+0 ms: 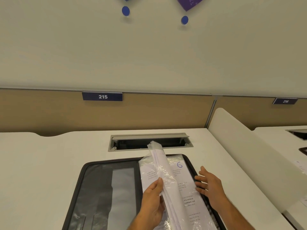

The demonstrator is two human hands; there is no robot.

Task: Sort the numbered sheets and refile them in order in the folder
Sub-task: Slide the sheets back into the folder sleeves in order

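Note:
A black zip folder (99,188) lies open on the white desk, its left inner flap showing dark pockets. On its right half lie clear plastic sleeves with printed sheets; the top flat sheet (184,180) bears a handwritten blue 6. My left hand (152,201) grips a raised bundle of sleeves (159,165), thumb on top, holding them lifted and tilted up on edge. My right hand (209,185) hovers with straight, spread fingers at the right edge of the sheet numbered 6, fingertips touching or nearly touching it.
A grey cable hatch (149,141) stands open in the desk just behind the folder. A white divider panel (245,146) bounds the desk on the right; more papers (300,166) lie on the neighbouring desk. A tan partition with label 215 (102,96) rises behind.

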